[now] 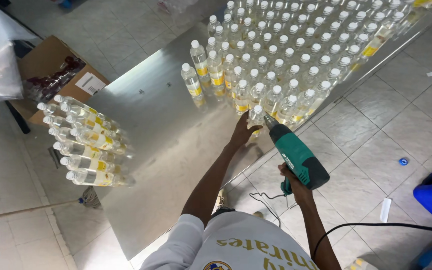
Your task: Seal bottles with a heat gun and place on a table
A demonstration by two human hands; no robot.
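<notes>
Right hand (292, 181) clamped on green heat gun (296, 156) handle, lower centre, nozzle touching clear bottle (256, 118). Left hand (242, 133) wrapped around same bottle at steel worktop (166, 150) near edge. Beyond: white-capped bottle rows (296, 55) upper right. Lying bottle stack (83, 142) left; cardboard box (51, 65) upper left.
</notes>
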